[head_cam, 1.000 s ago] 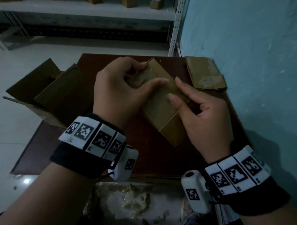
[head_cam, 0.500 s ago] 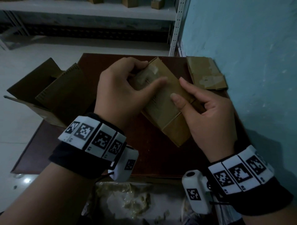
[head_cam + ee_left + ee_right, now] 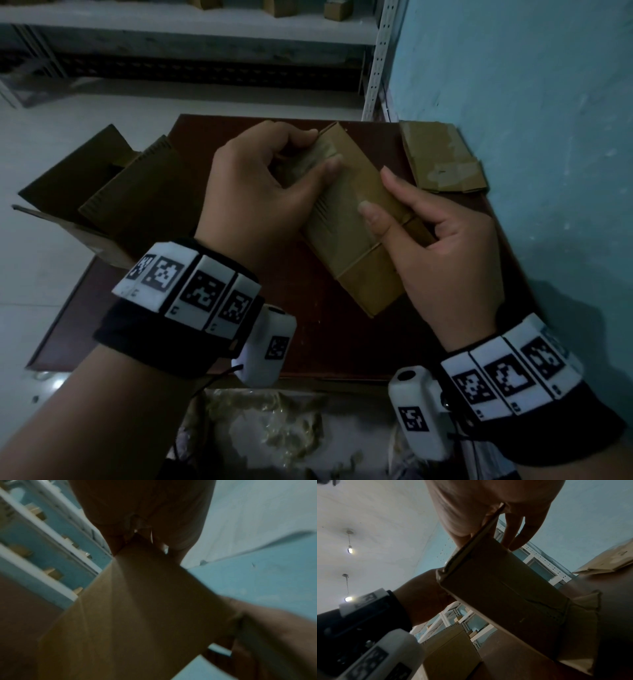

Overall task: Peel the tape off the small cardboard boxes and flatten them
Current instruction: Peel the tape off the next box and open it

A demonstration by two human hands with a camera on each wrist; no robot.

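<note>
A small brown cardboard box (image 3: 346, 219) is held tilted above the dark brown table (image 3: 308, 329), between both hands. My left hand (image 3: 274, 181) grips its far end, thumb and curled fingers pinching a crumpled strip of clear tape (image 3: 310, 161) there. My right hand (image 3: 442, 246) holds the near right side, thumb pressed on the top face, fingers underneath. In the left wrist view the box (image 3: 137, 608) fills the frame below the fingers. The right wrist view shows the box (image 3: 501, 588) from below, its end flaps hanging loose.
A flattened box (image 3: 442, 157) with tape on it lies at the table's far right by the blue wall. A large open carton (image 3: 99, 195) stands left of the table. A bin with crumpled tape (image 3: 274, 431) sits below the near edge. Shelves line the back.
The box has turned a little and shifted right in my hands. My left thumb and fingers have closed over the tape at the far end, which now looks bunched.
</note>
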